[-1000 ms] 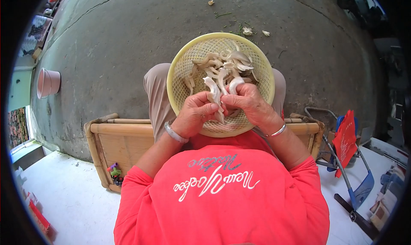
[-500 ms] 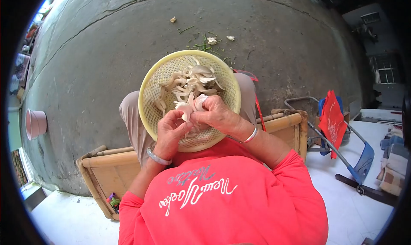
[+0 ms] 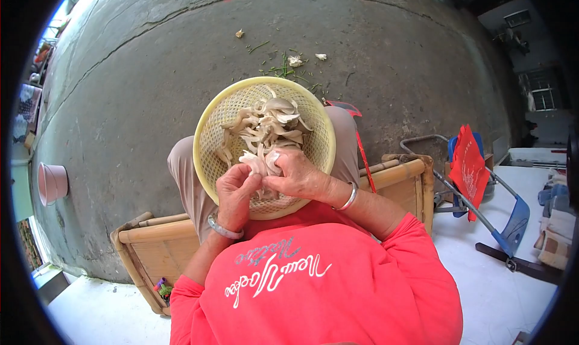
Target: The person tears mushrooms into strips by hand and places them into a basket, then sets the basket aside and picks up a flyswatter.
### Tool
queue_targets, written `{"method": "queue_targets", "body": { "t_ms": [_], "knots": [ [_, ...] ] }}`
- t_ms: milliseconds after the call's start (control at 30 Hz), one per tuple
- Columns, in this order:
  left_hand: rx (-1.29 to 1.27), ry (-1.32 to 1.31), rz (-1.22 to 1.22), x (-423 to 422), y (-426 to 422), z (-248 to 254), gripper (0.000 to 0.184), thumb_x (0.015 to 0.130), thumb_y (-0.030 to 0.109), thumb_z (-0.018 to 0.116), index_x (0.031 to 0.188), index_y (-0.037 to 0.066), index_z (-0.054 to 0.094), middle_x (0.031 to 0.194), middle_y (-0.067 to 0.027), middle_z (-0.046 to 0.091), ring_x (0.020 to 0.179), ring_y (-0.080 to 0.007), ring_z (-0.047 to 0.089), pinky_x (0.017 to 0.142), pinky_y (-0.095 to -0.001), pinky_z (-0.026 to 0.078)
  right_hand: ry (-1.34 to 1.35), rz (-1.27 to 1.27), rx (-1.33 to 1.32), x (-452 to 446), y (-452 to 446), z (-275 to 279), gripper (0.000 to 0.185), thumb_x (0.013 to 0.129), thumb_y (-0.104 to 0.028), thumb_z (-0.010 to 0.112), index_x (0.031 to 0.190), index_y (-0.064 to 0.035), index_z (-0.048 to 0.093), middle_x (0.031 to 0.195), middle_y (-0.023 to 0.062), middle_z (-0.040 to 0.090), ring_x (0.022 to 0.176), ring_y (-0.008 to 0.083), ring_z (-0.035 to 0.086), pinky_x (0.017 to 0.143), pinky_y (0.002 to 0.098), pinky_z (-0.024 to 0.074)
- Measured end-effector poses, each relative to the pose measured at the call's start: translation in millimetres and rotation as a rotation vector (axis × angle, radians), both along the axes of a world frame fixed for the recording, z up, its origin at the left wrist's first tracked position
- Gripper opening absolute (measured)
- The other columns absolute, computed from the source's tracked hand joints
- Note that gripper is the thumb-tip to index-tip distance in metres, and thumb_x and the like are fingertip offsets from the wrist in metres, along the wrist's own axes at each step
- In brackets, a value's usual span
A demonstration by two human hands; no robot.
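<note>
A pale yellow plastic basket rests on my lap, with a heap of torn oyster mushrooms inside. Over its near side, my left hand pinches one side of a whitish oyster mushroom piece. My right hand is closed on the same mushroom from the other side, and the fingertips of both hands nearly meet. Part of the piece is hidden behind the fingers. More mushroom strips lie beneath my hands at the basket's near wall.
I sit on a bamboo bench. Green scraps and white bits lie on the concrete floor ahead. A pink bucket stands at left. At right are a red bag and a blue-and-metal chair.
Both hands, still gripping the mushroom, sit slightly lower and further left in the view. The basket appears shifted a little down and left, as does the floor litter.
</note>
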State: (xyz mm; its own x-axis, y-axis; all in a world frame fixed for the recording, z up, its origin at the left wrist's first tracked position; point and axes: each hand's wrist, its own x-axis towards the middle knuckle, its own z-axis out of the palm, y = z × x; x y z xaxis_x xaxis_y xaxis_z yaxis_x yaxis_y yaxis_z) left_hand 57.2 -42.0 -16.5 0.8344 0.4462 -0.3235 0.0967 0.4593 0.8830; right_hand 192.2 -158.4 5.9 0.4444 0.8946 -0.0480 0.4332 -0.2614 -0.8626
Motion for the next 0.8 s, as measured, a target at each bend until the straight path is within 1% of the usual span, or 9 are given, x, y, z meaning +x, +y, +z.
{"method": "queue_targets", "body": {
  "t_ms": [167, 233, 333, 433, 500, 533, 600, 733, 800],
  "knots": [
    [0.11, 0.139, -0.072, -3, 5, 6, 0.013, 0.086, 0.006, 0.061, 0.096, -0.001, 0.062, 0.085, -0.0016, 0.064, 0.073, -0.0095, 0.06, 0.068, -0.0218, 0.05, 0.169, -0.02, 0.022, 1, 1, 9, 0.022, 0.072, -0.02, 0.061, 0.077, 0.0013, 0.062, 0.069, 0.0185, 0.061, 0.064, 0.0308, 0.063, 0.06, 0.0397, 0.0496],
    [0.082, 0.056, -0.093, -2, 2, 1, 0.013, 0.085, 0.005, 0.063, 0.097, -0.001, 0.062, 0.086, -0.0014, 0.064, 0.072, -0.0085, 0.059, 0.066, -0.0214, 0.049, 0.346, -0.065, -0.046, 1, 1, 14, 0.018, 0.073, -0.013, 0.059, 0.07, 0.0038, 0.062, 0.059, 0.0145, 0.061, 0.053, 0.019, 0.063, 0.05, 0.0341, 0.0493],
    [0.097, -0.013, -0.036, 1, -2, 0, 0.014, 0.083, 0.004, 0.065, 0.096, 0.0, 0.063, 0.086, -0.0013, 0.064, 0.071, -0.0071, 0.058, 0.063, -0.0213, 0.047, 0.394, -0.053, -0.064, 0, 2, 17, 0.017, 0.073, -0.01, 0.059, 0.067, 0.0049, 0.061, 0.058, 0.0125, 0.061, 0.051, 0.0153, 0.062, 0.048, 0.0312, 0.0489],
    [0.015, -0.04, -0.057, 2, -2, 9, 0.015, 0.082, 0.003, 0.065, 0.096, 0.0, 0.063, 0.084, -0.0011, 0.065, 0.071, -0.0059, 0.057, 0.062, -0.0217, 0.046, 0.353, -0.066, -0.134, -1, 3, 17, 0.017, 0.07, -0.012, 0.059, 0.067, 0.0052, 0.061, 0.058, 0.0147, 0.06, 0.052, 0.0199, 0.062, 0.05, 0.0345, 0.0482],
    [0.016, -0.031, -0.09, 2, 1, 13, 0.017, 0.081, -0.002, 0.06, 0.098, -0.003, 0.063, 0.086, -0.0025, 0.066, 0.074, -0.0056, 0.059, 0.062, -0.0205, 0.047, 0.145, -0.007, -0.036, -1, 2, 8, 0.018, 0.066, -0.013, 0.059, 0.068, 0.0047, 0.061, 0.057, 0.0188, 0.057, 0.053, 0.0276, 0.06, 0.053, 0.039, 0.0466],
    [0.012, -0.043, -0.1, 3, 1, 14, 0.016, 0.08, -0.003, 0.06, 0.096, -0.003, 0.063, 0.085, -0.0029, 0.066, 0.073, -0.0062, 0.059, 0.063, -0.0207, 0.047, 0.149, -0.003, -0.037, -1, 2, 7, 0.018, 0.066, -0.013, 0.059, 0.068, 0.0047, 0.061, 0.057, 0.0188, 0.057, 0.053, 0.0276, 0.06, 0.053, 0.039, 0.0466],
    [0.005, -0.053, -0.106, 3, 2, 12, 0.015, 0.08, -0.004, 0.06, 0.095, -0.003, 0.064, 0.084, -0.0032, 0.066, 0.073, -0.0068, 0.059, 0.064, -0.0209, 0.048, 0.103, 0.043, -0.063, -2, 2, 8, 0.018, 0.063, -0.014, 0.059, 0.068, 0.0037, 0.06, 0.058, 0.0216, 0.054, 0.054, 0.0347, 0.057, 0.055, 0.0424, 0.0446],
    [-0.111, -0.038, -0.163, 3, 5, 11, 0.015, 0.076, -0.005, 0.059, 0.089, -0.003, 0.065, 0.083, -0.0055, 0.067, 0.074, -0.0094, 0.06, 0.067, -0.0234, 0.049, 0.071, 0.12, -0.045, 4, 4, 14, 0.016, 0.064, -0.013, 0.058, 0.067, 0.0027, 0.058, 0.06, 0.022, 0.054, 0.058, 0.0367, 0.057, 0.055, 0.0426, 0.0443],
    [-0.12, -0.022, -0.17, 2, 8, 12, 0.016, 0.074, -0.003, 0.059, 0.089, -0.003, 0.065, 0.084, -0.0072, 0.067, 0.075, -0.0107, 0.061, 0.069, -0.0249, 0.049, -0.015, 0.188, 0.051, 9, 4, 8, 0.009, 0.07, -0.005, 0.057, 0.074, 0.0027, 0.057, 0.064, 0.0115, 0.055, 0.057, 0.0181, 0.056, 0.053, 0.034, 0.0438]
  ]
}}
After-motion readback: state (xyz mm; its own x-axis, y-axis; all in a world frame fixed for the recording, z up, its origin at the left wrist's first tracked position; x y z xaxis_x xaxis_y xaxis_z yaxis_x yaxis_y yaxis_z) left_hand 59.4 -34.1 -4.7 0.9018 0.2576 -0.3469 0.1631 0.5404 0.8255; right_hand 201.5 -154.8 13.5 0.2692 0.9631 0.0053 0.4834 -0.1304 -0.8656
